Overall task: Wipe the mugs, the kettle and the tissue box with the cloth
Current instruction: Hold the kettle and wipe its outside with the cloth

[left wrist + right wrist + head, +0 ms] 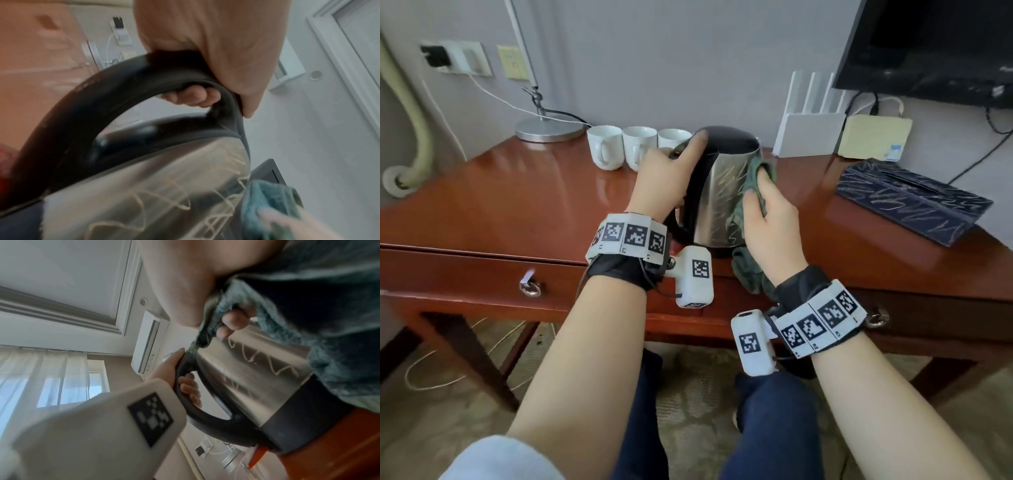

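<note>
A steel kettle [719, 198] with a black lid and handle stands on the wooden desk [524, 192], its side covered in pale scribble marks [164, 199]. My left hand [664, 174] grips the black handle [115, 91], thumb on top near the lid. My right hand [767, 212] holds a green cloth [762, 171] and presses it against the kettle's upper right side [257, 360]; the cloth's tail hangs to the desk. Three white mugs [635, 145] stand in a row behind the kettle. A dark tissue box [914, 202], also scribbled on, lies at the right.
A lamp base [549, 128] stands at the back left with cables to wall sockets [457, 58]. A white router [810, 132] and a beige box [873, 137] sit against the wall, under a TV [935, 48]. The desk has drawers with ring pulls [530, 286].
</note>
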### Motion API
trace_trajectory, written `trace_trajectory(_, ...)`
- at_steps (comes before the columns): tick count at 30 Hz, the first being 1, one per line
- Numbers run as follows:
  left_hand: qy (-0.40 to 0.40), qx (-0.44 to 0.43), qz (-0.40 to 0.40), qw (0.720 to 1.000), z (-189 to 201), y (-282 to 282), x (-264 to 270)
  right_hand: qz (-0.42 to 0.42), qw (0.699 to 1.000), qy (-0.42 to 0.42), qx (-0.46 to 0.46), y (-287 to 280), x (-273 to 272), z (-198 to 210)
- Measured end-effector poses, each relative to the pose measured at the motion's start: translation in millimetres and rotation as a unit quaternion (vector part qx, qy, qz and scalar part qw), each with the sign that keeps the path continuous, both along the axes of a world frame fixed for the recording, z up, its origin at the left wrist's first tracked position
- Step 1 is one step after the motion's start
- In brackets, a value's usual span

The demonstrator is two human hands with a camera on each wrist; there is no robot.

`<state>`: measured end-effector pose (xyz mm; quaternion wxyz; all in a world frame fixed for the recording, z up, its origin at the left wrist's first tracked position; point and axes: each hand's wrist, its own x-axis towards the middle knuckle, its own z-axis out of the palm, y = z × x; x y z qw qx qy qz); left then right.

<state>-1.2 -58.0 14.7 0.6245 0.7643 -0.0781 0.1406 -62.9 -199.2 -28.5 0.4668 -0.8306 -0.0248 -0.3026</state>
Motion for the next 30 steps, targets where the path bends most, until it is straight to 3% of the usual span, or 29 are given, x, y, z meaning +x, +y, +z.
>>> trace_trajectory(5, 0.001, 0.018, 0.062, 0.998, -2, -10, -18, 0.059, 0.998, -0.009, -0.023, -18, -3, -4)
trace_trajectory(10, -0.009, -0.003, 0.082, 0.997, -3, -14, -31, 0.045, 0.998, -0.048, 0.007, -16, -7, -7)
trace_trajectory(15, -0.034, -0.115, 0.025, 0.992, -47, -6, -44, 0.021, 0.996, -0.076, 0.042, -5, -19, -20)
trace_trajectory(27, -0.048, -0.140, -0.072, 0.986, -71, 23, -47, -0.113, 0.993, -0.032, -0.001, 22, -72, -67)
trace_trajectory(30, -0.045, -0.136, -0.079, 0.987, -70, 27, -52, -0.098, 0.993, -0.048, -0.053, 34, -79, -78)
